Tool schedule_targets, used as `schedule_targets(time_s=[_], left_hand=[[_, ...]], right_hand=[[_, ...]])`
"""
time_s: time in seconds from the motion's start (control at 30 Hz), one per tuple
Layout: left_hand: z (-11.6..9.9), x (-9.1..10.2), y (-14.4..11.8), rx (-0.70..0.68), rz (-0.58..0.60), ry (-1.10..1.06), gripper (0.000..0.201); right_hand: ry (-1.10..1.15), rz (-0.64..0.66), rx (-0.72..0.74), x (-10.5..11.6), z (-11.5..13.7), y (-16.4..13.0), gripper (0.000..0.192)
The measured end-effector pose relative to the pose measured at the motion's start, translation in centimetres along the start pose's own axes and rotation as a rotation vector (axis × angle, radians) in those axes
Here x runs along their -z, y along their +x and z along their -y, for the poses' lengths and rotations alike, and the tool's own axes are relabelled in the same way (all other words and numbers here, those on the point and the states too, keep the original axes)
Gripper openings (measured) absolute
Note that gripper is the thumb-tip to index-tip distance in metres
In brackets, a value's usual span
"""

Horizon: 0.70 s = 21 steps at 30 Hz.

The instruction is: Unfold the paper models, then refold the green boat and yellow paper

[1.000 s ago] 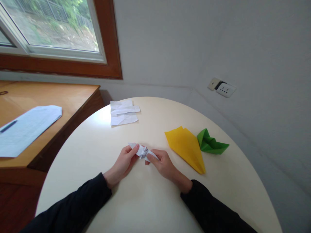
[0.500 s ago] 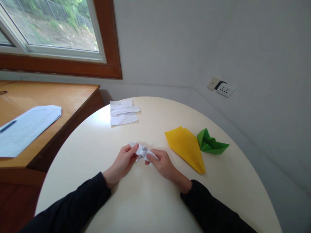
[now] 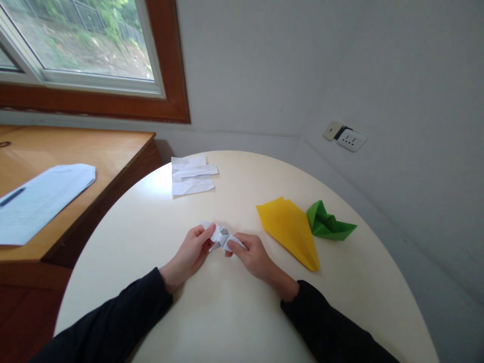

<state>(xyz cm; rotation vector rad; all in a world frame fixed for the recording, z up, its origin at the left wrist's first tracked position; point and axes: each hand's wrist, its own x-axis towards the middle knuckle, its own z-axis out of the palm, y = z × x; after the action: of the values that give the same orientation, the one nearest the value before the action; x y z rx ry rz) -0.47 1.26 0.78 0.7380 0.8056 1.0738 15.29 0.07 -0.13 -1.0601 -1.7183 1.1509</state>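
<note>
A small piece of folded white paper is held between both hands just above the round cream table. My left hand pinches its left end with thumb and fingers. My right hand grips its right end, with the thumb on top. Both forearms wear dark sleeves. The paper's middle is creased and bunched; its underside is hidden by my fingers.
A yellow paper plane and a green folded paper boat lie to the right of my hands. Folded white paper strips lie at the table's far side. A wooden desk with a printed sheet stands left, under a window. A wall socket is on the right wall.
The hands have drawn slightly closer together, so the white paper bunches up more in the middle. Everything else stays where it was.
</note>
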Motion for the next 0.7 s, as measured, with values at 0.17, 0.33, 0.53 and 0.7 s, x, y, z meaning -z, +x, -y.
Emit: schedule_targets(time_s=[0.17, 0.33, 0.53, 0.7], left_hand=[[0.06, 0.13, 0.04, -0.005, 0.017, 0.008, 0.033], [0.11, 0.31, 0.02, -0.003, 0.012, 0.017, 0.031], [-0.05, 0.07, -0.09, -0.001, 0.012, -0.002, 0.032], [0.00, 0.11, -0.11, 0.001, 0.010, 0.002, 0.030]], right_hand=[[0.016, 0.002, -0.012, -0.02, -0.03, -0.06, 0.047], [0.013, 0.004, -0.003, -0.01, -0.07, -0.05, 0.050], [-0.005, 0.005, 0.008, 0.06, -0.01, -0.03, 0.052], [-0.003, 0.006, 0.005, 0.08, 0.20, -0.07, 0.053]])
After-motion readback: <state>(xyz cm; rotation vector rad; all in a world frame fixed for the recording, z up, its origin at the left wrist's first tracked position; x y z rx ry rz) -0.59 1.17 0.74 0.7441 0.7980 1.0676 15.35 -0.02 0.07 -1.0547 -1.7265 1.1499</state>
